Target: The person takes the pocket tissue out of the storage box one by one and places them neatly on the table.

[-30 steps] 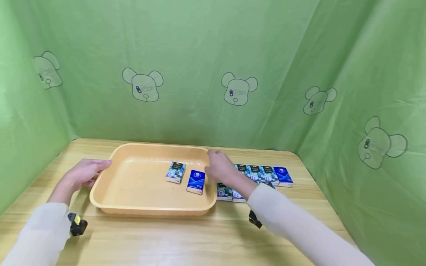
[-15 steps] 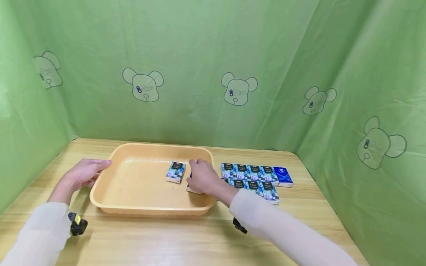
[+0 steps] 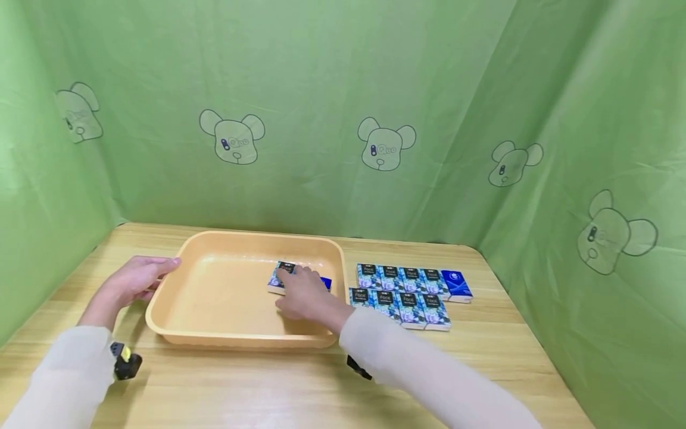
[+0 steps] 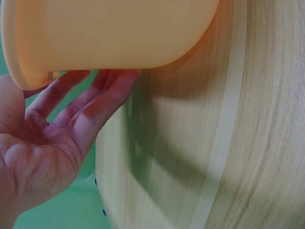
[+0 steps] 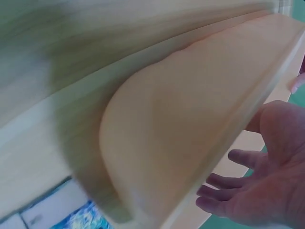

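Note:
My left hand (image 3: 136, 280) holds the left side of a peach plastic tray (image 3: 246, 341). Its thumb lies on the rim, and its fingers touch the outer wall in the left wrist view. Inside the tray, my right hand (image 3: 308, 295) reaches over two packs of pocket tissues, thumb and fingers spread. Its index finger lies over the flowered tissue pack (image 3: 276, 285); whether it touches is unclear. A blue tissue pack (image 3: 326, 282) is mostly hidden behind that hand. The right wrist view shows the right hand (image 5: 267, 176) beyond the tray wall, its fingertips partly hidden.
Right of the tray, several flowered tissue packs (image 3: 411, 307) lie in two rows on the wooden table (image 3: 482, 351). One blue tissue pack (image 3: 456, 285) ends the back row. A green curtain (image 3: 311, 196) with mouse-like drawings surrounds the table.
My right hand has moved left from the tray's right rim, across the blue pack, to the flowered pack inside. My left hand and the tray have stayed put.

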`<action>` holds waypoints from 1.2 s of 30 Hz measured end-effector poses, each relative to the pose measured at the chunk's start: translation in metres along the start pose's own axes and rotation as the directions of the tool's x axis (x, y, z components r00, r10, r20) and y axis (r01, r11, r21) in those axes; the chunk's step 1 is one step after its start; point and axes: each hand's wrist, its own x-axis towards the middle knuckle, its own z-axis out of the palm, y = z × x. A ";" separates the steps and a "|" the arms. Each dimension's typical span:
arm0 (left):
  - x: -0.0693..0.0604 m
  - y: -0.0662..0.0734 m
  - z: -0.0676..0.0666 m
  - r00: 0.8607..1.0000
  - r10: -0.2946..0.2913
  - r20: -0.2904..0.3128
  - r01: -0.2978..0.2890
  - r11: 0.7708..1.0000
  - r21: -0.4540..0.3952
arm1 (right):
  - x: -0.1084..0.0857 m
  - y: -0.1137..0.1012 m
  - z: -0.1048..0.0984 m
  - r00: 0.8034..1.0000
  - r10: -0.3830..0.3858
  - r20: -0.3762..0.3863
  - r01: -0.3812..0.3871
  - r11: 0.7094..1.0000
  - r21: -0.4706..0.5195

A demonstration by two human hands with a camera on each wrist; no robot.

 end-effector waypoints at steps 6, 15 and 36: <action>0.000 -0.001 0.000 1.000 0.004 0.002 -0.004 1.000 0.000 | 0.001 -0.005 0.001 0.997 0.024 0.074 -0.024 1.000 0.003; 0.000 -0.001 -0.001 1.000 -0.002 0.002 0.002 1.000 -0.001 | -0.003 -0.007 -0.001 0.996 0.021 0.091 -0.022 1.000 0.011; -0.002 0.000 0.002 1.000 0.008 -0.005 -0.008 1.000 -0.014 | -0.018 -0.006 -0.012 0.989 -0.015 0.145 0.006 0.998 0.062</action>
